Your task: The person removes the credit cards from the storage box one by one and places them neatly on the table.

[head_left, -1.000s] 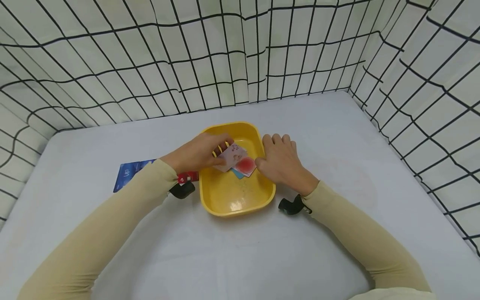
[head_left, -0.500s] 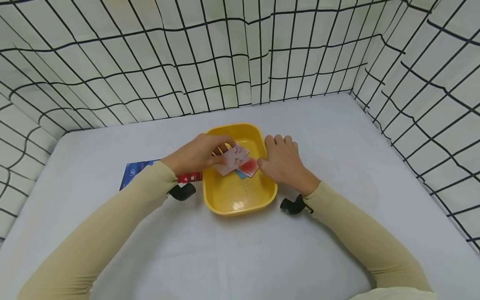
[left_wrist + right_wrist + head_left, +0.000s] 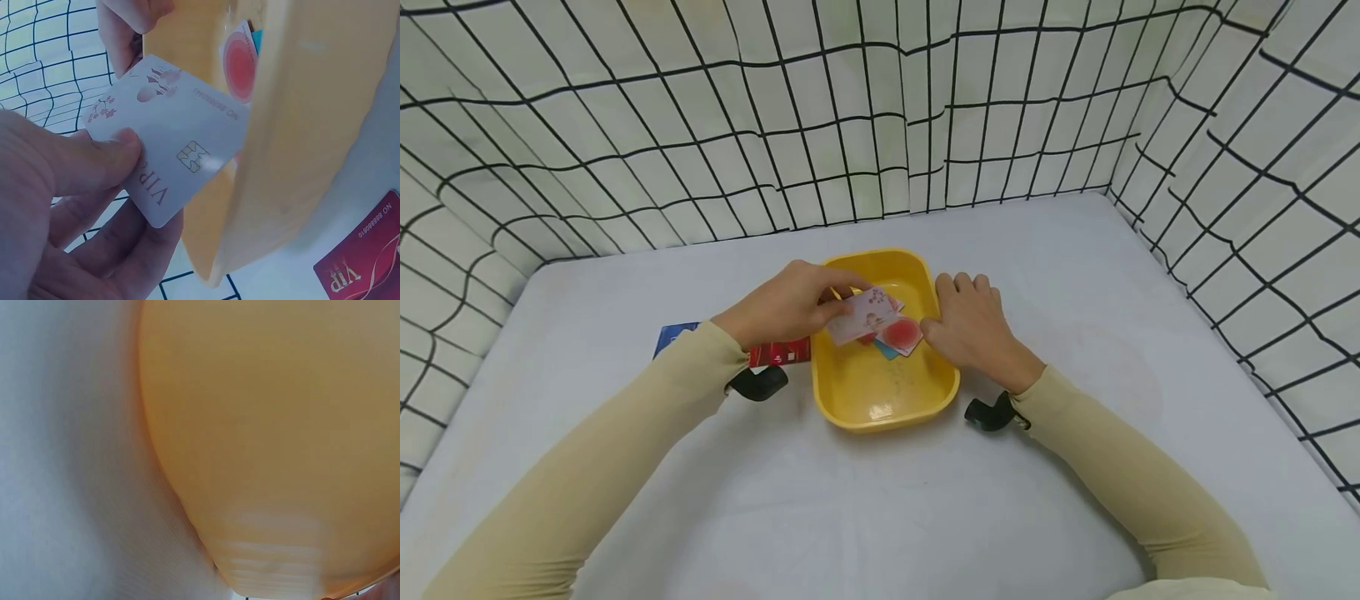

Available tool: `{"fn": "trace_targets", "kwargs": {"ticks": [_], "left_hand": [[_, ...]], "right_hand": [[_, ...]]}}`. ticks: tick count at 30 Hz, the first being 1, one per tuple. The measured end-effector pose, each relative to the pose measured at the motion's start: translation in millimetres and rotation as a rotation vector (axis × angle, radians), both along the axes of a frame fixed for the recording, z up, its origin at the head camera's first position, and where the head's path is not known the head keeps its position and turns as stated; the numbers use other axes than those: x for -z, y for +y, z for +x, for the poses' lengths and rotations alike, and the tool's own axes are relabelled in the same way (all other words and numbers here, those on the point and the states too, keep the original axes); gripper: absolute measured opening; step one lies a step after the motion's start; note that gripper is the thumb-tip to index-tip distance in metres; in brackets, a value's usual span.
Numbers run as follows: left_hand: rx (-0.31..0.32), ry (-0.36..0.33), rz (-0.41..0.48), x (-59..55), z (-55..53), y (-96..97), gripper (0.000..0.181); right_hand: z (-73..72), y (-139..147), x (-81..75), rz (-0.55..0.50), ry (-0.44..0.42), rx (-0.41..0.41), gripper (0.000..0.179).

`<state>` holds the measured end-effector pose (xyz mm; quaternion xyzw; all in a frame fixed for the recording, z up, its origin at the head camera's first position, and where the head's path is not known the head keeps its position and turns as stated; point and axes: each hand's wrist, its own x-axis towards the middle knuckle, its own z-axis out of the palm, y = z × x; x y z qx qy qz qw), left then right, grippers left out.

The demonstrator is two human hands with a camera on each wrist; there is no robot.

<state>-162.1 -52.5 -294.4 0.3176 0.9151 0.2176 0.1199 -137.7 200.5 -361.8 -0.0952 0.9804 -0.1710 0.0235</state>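
Note:
My left hand (image 3: 793,304) pinches a white card (image 3: 165,134) between thumb and fingers. The card bears pink flower and building prints, a gold chip and the letters VIP. It is held over the left part of a yellow plastic basin (image 3: 883,396), tilted, with one corner past the rim in the left wrist view. Inside the basin lie a card with a red circle (image 3: 900,334) and a light blue card (image 3: 886,350), partly covered. My right hand (image 3: 977,325) grips the basin's right rim, thumb at the inner side. Only the basin's outer wall (image 3: 269,437) fills most of the right wrist view.
Left of the basin, a red VIP card (image 3: 365,259) and a blue card (image 3: 672,335) lie on the white tabletop (image 3: 880,517), partly hidden under my left arm. Black wire grid (image 3: 850,125) backed with white stands along the back and sides.
My left hand has drawn slightly left relative to the basin and raised the white card, uncovering a bit of red below it. The right hand keeps its hold. The head view has shifted a little.

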Motion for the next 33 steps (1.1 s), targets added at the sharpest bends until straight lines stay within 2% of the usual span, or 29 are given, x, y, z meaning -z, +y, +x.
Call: {"fn": "trace_targets", "kwargs": {"ticks": [7,17,21,26,33], "left_hand": [[-0.054,0.011,-0.009,-11.3,4.8,-5.9,0.031],[-0.130,-0.020,0.088,-26.5,14.1,-22.3,0.028],[-0.194,-0.013,0.100,-31.5,18.6,-28.9,0.028],[-0.271,0.005,0.119,-33.8,22.6,-38.0,0.031],[-0.346,-0.023,0.165,-34.0,28.2,-51.2,0.029]], "right_hand": [[0.4,-1.3,0.8,0.002,-0.001,-0.004,0.036],[0.5,-1.7,0.9,0.004,-0.001,-0.005,0.038],[0.9,-1.8,0.1,-0.002,-0.003,-0.007,0.037],[1.8,-2.0,-0.8,-0.004,-0.006,-0.007,0.036],[1.3,-3.3,-1.3,0.002,-0.005,-0.010,0.035]]}}
